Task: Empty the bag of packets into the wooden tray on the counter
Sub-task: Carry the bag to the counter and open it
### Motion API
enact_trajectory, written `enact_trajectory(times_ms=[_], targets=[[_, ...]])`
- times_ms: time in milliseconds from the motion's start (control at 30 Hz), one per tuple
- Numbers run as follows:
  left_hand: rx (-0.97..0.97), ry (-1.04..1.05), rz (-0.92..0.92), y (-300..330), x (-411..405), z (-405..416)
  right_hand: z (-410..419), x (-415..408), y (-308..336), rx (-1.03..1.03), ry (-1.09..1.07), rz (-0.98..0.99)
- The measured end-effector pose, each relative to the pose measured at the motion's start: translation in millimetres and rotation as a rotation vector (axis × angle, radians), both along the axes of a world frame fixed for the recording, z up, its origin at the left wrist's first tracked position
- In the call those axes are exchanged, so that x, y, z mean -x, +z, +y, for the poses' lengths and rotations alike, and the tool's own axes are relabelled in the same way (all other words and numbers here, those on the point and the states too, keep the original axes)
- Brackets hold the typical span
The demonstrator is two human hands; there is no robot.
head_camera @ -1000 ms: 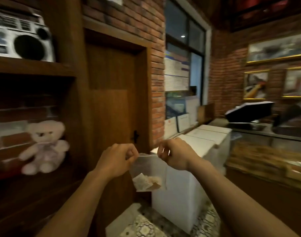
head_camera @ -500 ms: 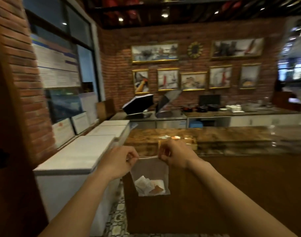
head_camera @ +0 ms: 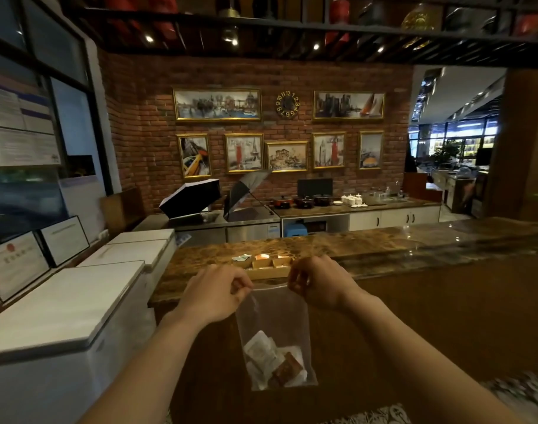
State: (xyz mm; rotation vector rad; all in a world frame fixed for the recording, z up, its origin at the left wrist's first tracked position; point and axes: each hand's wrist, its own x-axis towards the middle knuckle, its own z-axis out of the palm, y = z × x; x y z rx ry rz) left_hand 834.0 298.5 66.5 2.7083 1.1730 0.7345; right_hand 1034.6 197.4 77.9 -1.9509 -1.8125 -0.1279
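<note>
A clear plastic bag (head_camera: 274, 319) hangs in front of me, below the counter's edge. White and brown packets (head_camera: 274, 361) lie at its bottom. My left hand (head_camera: 214, 293) pinches the bag's top left corner and my right hand (head_camera: 318, 284) pinches the top right corner. Just beyond my hands, the wooden tray (head_camera: 269, 269) with small compartments sits on the brown marble counter (head_camera: 368, 243). Orange and brown packets show in its compartments. Loose green-and-white packets (head_camera: 241, 257) lie on the counter by the tray's far left side.
White chest freezers (head_camera: 78, 301) stand to my left, with framed certificates (head_camera: 38, 255) leaning behind them. The counter's dark wood front (head_camera: 430, 316) is directly ahead. Beyond are a back counter with pots (head_camera: 304, 199) and a brick wall of pictures.
My view has swung right from the door and shelf to face the counter, and I have come closer. Both hands keep the same grip on the bag's top.
</note>
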Motion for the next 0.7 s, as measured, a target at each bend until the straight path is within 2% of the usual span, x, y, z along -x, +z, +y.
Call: enact_trajectory(times_ms=[700], targets=[[0.054, -0.007, 0.04, -25, -58, 39, 43, -67, -31, 0.02, 0.05, 0.059]])
